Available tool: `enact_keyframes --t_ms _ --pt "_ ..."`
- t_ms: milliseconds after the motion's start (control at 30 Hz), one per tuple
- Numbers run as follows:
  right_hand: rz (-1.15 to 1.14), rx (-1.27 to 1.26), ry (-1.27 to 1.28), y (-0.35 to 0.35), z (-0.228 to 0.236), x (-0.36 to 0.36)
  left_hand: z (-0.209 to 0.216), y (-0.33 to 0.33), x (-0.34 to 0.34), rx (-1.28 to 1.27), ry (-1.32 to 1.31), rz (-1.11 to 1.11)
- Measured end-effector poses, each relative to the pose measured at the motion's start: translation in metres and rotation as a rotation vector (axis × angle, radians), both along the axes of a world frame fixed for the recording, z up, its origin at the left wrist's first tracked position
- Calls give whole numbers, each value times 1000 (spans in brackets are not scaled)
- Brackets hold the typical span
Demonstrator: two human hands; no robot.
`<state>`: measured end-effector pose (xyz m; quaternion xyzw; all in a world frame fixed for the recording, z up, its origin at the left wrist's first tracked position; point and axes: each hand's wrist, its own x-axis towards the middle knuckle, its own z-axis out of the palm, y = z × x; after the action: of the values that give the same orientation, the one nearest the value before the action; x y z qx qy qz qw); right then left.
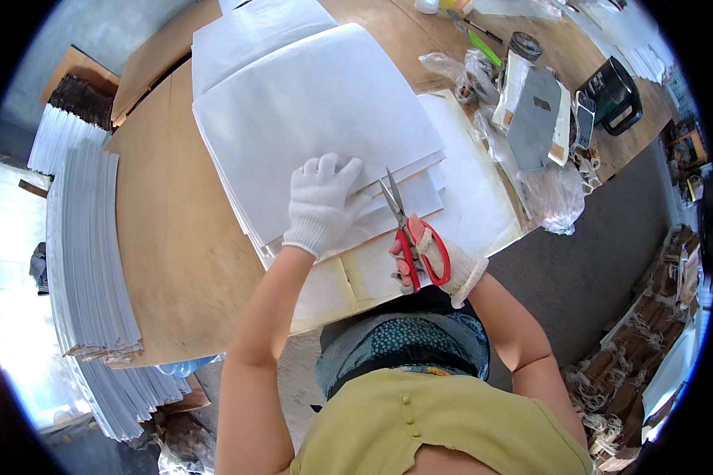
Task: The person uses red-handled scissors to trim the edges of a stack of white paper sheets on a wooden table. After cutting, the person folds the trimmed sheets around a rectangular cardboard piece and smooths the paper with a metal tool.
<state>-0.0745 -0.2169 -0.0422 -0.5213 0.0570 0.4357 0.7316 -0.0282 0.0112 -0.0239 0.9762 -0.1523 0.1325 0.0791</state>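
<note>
My left hand (pixel 323 202), in a white knit glove, rests on the near edge of a stack of large white sheets (pixel 309 103). Its fingers lie over the top sheet, slightly bent and apart. Scissors with red handles (pixel 444 265) are held in my right hand (pixel 455 261), just right of the stack's near corner. Their blades (pixel 393 196) point away from me and stand a little apart. The right glove leaves the fingertips bare. Under the stack's near edge, smaller white pieces (pixel 416 202) stick out over a pale backing sheet (pixel 475 166).
Tall bundles of white sheets (pixel 91 253) stand along the left side of the wooden table (pixel 174 237). At the right lie a grey plate (pixel 533 119), plastic bags (pixel 554 194), a phone (pixel 584 119), a dark mug (pixel 612 95) and a round jar (pixel 525 45). Brown bundles (pixel 626 372) sit beyond, lower right.
</note>
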Motion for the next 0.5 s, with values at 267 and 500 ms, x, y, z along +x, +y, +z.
enact_keyframes --t_ms 267,500 --pt "-85 174 134 15 -13 26 4 -3 12 -44 40 11" --pt "65 -67 -19 -12 4 -3 1 -3 7 -117 83 125"
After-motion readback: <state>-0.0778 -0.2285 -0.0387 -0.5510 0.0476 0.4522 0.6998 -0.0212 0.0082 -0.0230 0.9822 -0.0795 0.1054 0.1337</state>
